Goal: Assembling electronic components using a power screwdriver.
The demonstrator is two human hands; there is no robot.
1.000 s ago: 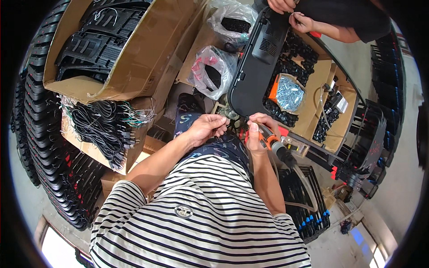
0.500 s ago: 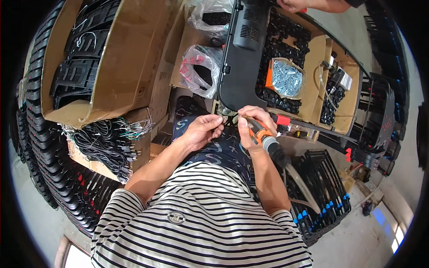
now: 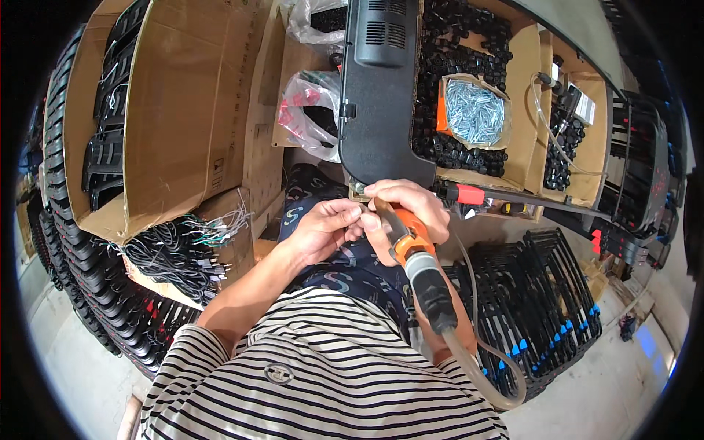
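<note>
My right hand (image 3: 411, 209) is wrapped round an orange and black air screwdriver (image 3: 416, 246), whose rear end and clear hose (image 3: 469, 359) point back toward my body. The tool's tip is hidden by my fingers. Beside it, my left hand (image 3: 328, 231) is closed in a pinch, its fingertips close to those of my right hand; whatever it holds is too small to make out. Just beyond both hands is the rounded near end of a black plastic housing (image 3: 378, 110) with vent slots. My hands are above my lap.
An open box of silver screws (image 3: 475, 111) sits among small black parts (image 3: 462, 158) in a cardboard tray. At left stand a large carton (image 3: 192, 110) of black panels and a bundle of black cables (image 3: 172, 260). Black frames (image 3: 524, 308) with blue clips stand at lower right.
The screwdriver's rear end has swung toward my body, and its hose now bends in a loop. My view has shifted slightly; another person's hand at the top is out of sight.
</note>
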